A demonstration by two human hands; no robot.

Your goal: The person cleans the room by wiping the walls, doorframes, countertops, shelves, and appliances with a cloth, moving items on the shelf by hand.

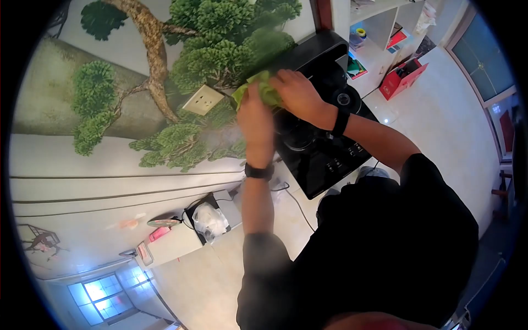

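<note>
A yellow-green cloth is bunched between my two hands, close to the wall and the back edge of a glossy black appliance. My left hand is closed on the cloth's left part and slightly blurred. From the right, my right hand grips the same cloth, its fingers bent over the upper edge. Both wrists wear dark bands. Round fittings and control marks show on the appliance's top, partly covered by my right forearm. Whether the cloth touches the appliance, I cannot tell.
A wall socket sits on the tree-patterned wall left of my hands. White shelves and a red box stand beyond the appliance. At lower left, a white cabinet bears a plastic bag. A cable hangs below the appliance.
</note>
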